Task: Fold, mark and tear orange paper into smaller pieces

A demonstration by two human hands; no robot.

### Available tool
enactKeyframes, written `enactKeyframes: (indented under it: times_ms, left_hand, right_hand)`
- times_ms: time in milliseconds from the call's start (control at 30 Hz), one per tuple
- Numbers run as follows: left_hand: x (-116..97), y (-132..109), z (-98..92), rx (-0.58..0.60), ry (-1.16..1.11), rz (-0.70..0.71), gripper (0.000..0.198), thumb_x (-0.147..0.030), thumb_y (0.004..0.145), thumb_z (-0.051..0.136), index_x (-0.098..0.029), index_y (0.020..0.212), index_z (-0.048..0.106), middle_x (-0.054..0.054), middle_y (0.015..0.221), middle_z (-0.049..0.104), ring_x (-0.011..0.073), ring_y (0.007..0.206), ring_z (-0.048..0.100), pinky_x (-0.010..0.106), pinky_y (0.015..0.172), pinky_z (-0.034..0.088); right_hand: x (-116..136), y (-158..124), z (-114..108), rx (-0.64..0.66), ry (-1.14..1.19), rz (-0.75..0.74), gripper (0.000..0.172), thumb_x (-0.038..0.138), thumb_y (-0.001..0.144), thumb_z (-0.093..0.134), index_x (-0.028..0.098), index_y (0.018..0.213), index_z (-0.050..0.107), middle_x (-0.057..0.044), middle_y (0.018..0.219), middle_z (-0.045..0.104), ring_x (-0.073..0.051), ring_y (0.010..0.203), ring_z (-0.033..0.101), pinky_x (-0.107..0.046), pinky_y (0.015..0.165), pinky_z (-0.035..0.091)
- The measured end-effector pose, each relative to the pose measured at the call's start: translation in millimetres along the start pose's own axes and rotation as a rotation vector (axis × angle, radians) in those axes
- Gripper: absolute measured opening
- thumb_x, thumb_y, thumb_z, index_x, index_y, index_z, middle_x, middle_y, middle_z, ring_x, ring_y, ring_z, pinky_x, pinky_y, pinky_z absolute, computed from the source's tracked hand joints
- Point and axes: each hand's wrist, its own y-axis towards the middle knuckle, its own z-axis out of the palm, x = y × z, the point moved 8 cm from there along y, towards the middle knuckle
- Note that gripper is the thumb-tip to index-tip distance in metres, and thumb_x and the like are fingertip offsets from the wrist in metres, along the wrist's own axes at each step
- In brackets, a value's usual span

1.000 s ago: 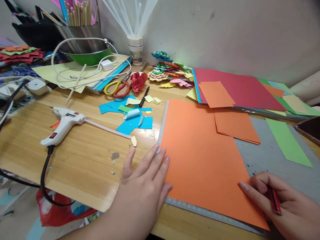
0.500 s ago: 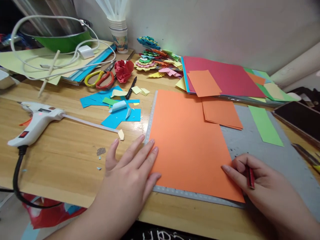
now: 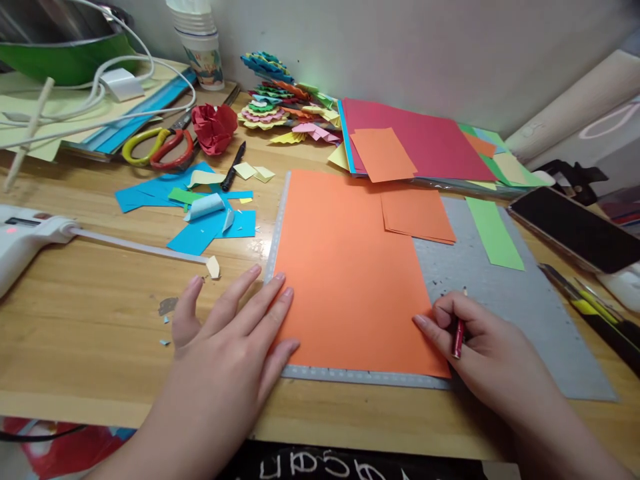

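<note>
A large orange paper sheet [image 3: 350, 280] lies flat on a grey cutting mat [image 3: 505, 313], with the mat's ruled border showing along its left and near edges. My left hand [image 3: 235, 347] is spread open, its fingertips resting on the sheet's left edge. At the right edge, near the lower corner, my right hand [image 3: 485, 353] touches the sheet with its thumb. A red pencil [image 3: 458, 339] is tucked in that hand, the fingers curled round it. Smaller orange paper pieces [image 3: 420, 217] overlap the sheet's far right corner.
Left are a glue gun [image 3: 25, 233], blue paper scraps [image 3: 195, 233], scissors [image 3: 160, 148] and a black pen [image 3: 234, 167]. Behind stand a red paper flower [image 3: 214, 129] and red sheets [image 3: 425, 143]. Right lie a green strip [image 3: 495, 233], a phone [image 3: 580, 227] and a utility knife [image 3: 595, 313].
The whole view has swung to the right, so everything appears further left, and more of the mat and the phone shows. My hands keep nearly the same places on the orange sheet.
</note>
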Motion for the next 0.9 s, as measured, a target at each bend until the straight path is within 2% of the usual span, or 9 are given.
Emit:
enactKeyframes:
  times_ms: [300,433,500,567,600,667,700,767,900]
  left_hand:
    - [0.8,1.0,0.1,0.012,-0.002,0.001,0.037,-0.041,0.089,0.049,-0.026,0.121,0.061,0.0,0.132,0.056,0.0302,0.13,0.042,0.057,0.113,0.018]
    - [-3.8,3.4,-1.6,0.001,0.015,0.014,0.036,-0.038,0.089,0.049,-0.024,0.119,0.062,0.001,0.13,0.058,0.03,0.13,0.043,0.057,0.113,0.015]
    - [-9.4,5.3,-3.6,-0.027,0.035,0.016,0.035,-0.037,0.088,0.049,-0.021,0.116,0.063,0.004,0.127,0.061,0.0296,0.128,0.046,0.056,0.114,0.012]
    - [-15.7,7.2,-5.2,-0.055,0.061,0.011,0.036,-0.04,0.087,0.049,-0.017,0.111,0.064,0.009,0.125,0.062,0.0303,0.126,0.047,0.056,0.114,0.01]
    - [-18.5,8.1,-5.1,-0.059,0.073,0.008,0.039,-0.042,0.086,0.05,-0.014,0.11,0.064,0.012,0.124,0.062,0.0311,0.126,0.048,0.056,0.114,0.01]
    - [-22.5,9.5,-3.8,-0.05,0.087,0.0,0.045,-0.047,0.084,0.052,-0.011,0.108,0.064,0.016,0.125,0.061,0.033,0.126,0.047,0.057,0.114,0.011]
    - [-23.6,9.9,-3.1,-0.045,0.089,-0.003,0.047,-0.049,0.083,0.053,-0.01,0.108,0.063,0.016,0.125,0.061,0.0337,0.127,0.046,0.057,0.114,0.011]
    - [-24.5,10.6,-2.5,-0.043,0.085,-0.007,0.05,-0.052,0.082,0.054,-0.011,0.108,0.063,0.017,0.124,0.061,0.0348,0.126,0.046,0.059,0.113,0.011]
    - [-23.7,11.0,-1.4,-0.05,0.077,-0.007,0.052,-0.054,0.08,0.054,-0.011,0.108,0.062,0.018,0.124,0.061,0.0356,0.126,0.046,0.06,0.113,0.015]
  right_hand:
    - [-7.1,1.3,4.6,0.041,-0.036,-0.033,0.031,0.043,0.085,0.052,0.023,0.066,0.037,0.006,0.057,0.041,-0.012,0.051,0.039,-0.025,0.05,0.033]
    - [-9.3,2.1,4.2,0.062,-0.094,-0.064,0.032,0.046,0.085,0.05,0.023,0.067,0.038,0.005,0.057,0.045,-0.013,0.051,0.042,-0.025,0.05,0.035]
    - [-12.6,0.2,0.4,0.075,-0.184,-0.044,0.032,0.05,0.084,0.051,0.023,0.069,0.042,0.004,0.058,0.048,-0.014,0.05,0.044,-0.026,0.048,0.034]
    - [-11.0,-4.6,-11.4,0.01,-0.23,-0.031,0.031,0.054,0.084,0.05,0.024,0.075,0.047,0.002,0.061,0.052,-0.015,0.051,0.047,-0.027,0.048,0.033]
    - [-6.5,-8.2,-19.1,-0.05,-0.181,-0.045,0.031,0.055,0.085,0.048,0.025,0.078,0.049,0.001,0.063,0.054,-0.016,0.053,0.049,-0.028,0.049,0.034]
    - [7.8,-16.6,-26.9,-0.099,0.112,-0.12,0.033,0.057,0.09,0.038,0.026,0.091,0.053,-0.001,0.071,0.056,-0.018,0.061,0.054,-0.031,0.054,0.04]
    - [16.4,-20.3,-24.9,-0.067,0.293,-0.162,0.035,0.056,0.092,0.034,0.027,0.098,0.053,-0.002,0.075,0.057,-0.019,0.066,0.056,-0.031,0.057,0.044]
    - [34.4,-26.0,-8.5,0.106,0.537,-0.208,0.035,0.052,0.095,0.032,0.029,0.109,0.054,-0.004,0.084,0.06,-0.019,0.073,0.059,-0.03,0.06,0.048]
    - [51.7,-32.5,30.9,0.379,0.563,-0.169,0.019,0.033,0.096,0.04,0.026,0.097,0.057,-0.002,0.084,0.062,-0.016,0.074,0.06,-0.028,0.063,0.049]
